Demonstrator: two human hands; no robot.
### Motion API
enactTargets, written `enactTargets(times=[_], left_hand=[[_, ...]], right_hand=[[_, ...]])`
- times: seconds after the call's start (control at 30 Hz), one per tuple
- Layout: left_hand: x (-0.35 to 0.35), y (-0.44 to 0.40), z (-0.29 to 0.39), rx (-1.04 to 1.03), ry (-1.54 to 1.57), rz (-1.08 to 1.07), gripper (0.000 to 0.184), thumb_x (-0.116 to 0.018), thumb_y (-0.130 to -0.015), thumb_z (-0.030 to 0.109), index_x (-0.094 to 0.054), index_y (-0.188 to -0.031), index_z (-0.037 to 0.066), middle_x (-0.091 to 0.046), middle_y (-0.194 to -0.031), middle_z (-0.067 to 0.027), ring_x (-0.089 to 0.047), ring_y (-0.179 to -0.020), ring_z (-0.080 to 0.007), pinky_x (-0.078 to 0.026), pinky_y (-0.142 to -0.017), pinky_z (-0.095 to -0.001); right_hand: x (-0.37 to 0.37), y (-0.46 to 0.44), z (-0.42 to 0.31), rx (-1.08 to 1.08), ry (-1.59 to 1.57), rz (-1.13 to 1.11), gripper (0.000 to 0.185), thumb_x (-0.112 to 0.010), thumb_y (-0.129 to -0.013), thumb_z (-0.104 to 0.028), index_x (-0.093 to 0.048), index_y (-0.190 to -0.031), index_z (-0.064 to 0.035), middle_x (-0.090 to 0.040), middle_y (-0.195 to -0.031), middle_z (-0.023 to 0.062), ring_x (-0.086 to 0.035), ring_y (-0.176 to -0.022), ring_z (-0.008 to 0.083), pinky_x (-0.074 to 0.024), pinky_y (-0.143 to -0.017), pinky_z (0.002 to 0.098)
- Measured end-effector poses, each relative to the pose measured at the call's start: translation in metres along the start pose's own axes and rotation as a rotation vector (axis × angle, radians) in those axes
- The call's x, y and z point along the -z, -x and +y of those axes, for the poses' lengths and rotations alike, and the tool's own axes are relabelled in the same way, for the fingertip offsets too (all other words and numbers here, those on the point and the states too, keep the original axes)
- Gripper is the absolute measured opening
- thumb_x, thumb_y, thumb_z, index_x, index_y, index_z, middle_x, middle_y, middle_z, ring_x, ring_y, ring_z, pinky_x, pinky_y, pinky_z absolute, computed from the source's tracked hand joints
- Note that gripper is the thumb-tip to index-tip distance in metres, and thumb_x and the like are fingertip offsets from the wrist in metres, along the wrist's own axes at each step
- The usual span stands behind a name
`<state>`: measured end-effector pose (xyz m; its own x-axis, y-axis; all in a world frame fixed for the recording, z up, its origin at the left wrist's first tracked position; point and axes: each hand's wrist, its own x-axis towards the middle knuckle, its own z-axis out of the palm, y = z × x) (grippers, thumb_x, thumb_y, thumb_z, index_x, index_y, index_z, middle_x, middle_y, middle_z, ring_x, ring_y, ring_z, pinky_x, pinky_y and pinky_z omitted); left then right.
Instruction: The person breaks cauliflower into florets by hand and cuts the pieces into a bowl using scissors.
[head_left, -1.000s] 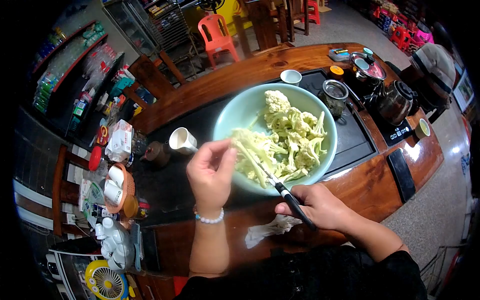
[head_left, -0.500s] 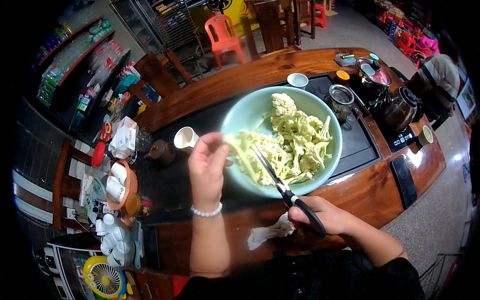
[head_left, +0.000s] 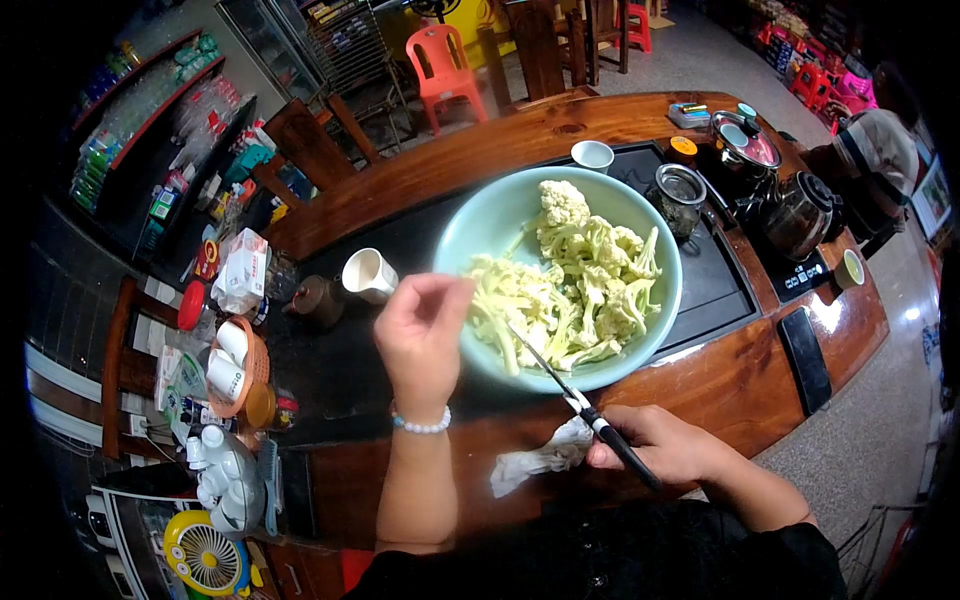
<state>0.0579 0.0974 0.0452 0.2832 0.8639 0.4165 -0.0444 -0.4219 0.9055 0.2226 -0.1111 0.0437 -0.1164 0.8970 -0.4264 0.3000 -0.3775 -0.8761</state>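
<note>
A large pale green bowl [head_left: 467, 230] holds many cut cauliflower florets [head_left: 600, 270], with one bigger head piece at its far side. Over the bowl's left rim, my left hand [head_left: 422, 345] pinches a pale cauliflower stem [head_left: 497, 322] between thumb and fingers. My right hand [head_left: 660, 447] grips black-handled scissors [head_left: 585, 408] at the bowl's near edge. Their blades point up and left into the bowl, close to the stem, and look nearly closed. Whether the blades touch the stem I cannot tell. A crumpled white tissue [head_left: 535, 467] lies beside my right hand.
The bowl stands on a black tray [head_left: 350, 400] set in a wooden table [head_left: 450, 155]. Around it are a white cup [head_left: 369, 275], a glass jar [head_left: 680, 197], a glass kettle [head_left: 800, 215] and a phone [head_left: 805, 360]. A person [head_left: 880, 155] sits at the far right.
My left hand has turned and shifted slightly right, toward the bowl. The scissors have rotated in my right hand, their blades drawing closer together and lower. The view has shifted slightly.
</note>
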Motion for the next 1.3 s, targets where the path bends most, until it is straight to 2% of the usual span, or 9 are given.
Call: enactTargets(times=[0.2, 0.53, 1.1, 1.3], left_hand=[[-0.005, 0.004, 0.004, -0.134, -0.085, 0.024, 0.011, -0.076, -0.079, 0.001, -0.065, -0.080, 0.000, -0.064, -0.078, -0.0006, -0.057, -0.068, -0.0054, -0.046, -0.063, -0.0196], [-0.005, 0.006, 0.010, -0.077, -0.011, 0.023, 0.011, -0.075, -0.079, 0.000, -0.064, -0.080, 0.000, -0.064, -0.075, -0.0003, -0.058, -0.068, -0.0051, -0.046, -0.063, -0.0189], [-0.003, 0.006, 0.011, -0.066, 0.049, -0.005, 0.009, -0.073, -0.082, 0.000, -0.064, -0.084, 0.000, -0.064, -0.077, 0.0006, -0.056, -0.069, -0.0043, -0.045, -0.064, -0.0186], [-0.008, 0.009, 0.008, -0.151, 0.091, -0.055, 0.010, -0.073, -0.081, -0.001, -0.063, -0.084, 0.001, -0.062, -0.079, 0.0005, -0.056, -0.071, -0.0051, -0.045, -0.065, -0.0186]], right_hand=[[0.000, 0.002, -0.005, 0.001, 0.042, -0.011, 0.062, -0.059, -0.086, -0.059, -0.062, -0.116, -0.0050, -0.067, -0.087, 0.0199, -0.067, -0.087, 0.0323, -0.0496, -0.079, 0.0409], [-0.002, 0.002, -0.010, 0.028, 0.088, 0.033, 0.058, -0.060, -0.087, -0.057, -0.064, -0.109, -0.0031, -0.066, -0.078, 0.0182, -0.067, -0.078, 0.0318, -0.0504, -0.073, 0.0407], [-0.007, 0.002, -0.008, 0.057, 0.080, 0.085, 0.056, -0.060, -0.087, -0.056, -0.065, -0.098, -0.0008, -0.064, -0.073, 0.0192, -0.066, -0.072, 0.0326, -0.0501, -0.067, 0.0416], [-0.007, -0.002, -0.008, 0.094, 0.041, 0.119, 0.057, -0.059, -0.088, -0.057, -0.065, -0.094, -0.0003, -0.063, -0.071, 0.0183, -0.065, -0.071, 0.0322, -0.0497, -0.068, 0.0422]])
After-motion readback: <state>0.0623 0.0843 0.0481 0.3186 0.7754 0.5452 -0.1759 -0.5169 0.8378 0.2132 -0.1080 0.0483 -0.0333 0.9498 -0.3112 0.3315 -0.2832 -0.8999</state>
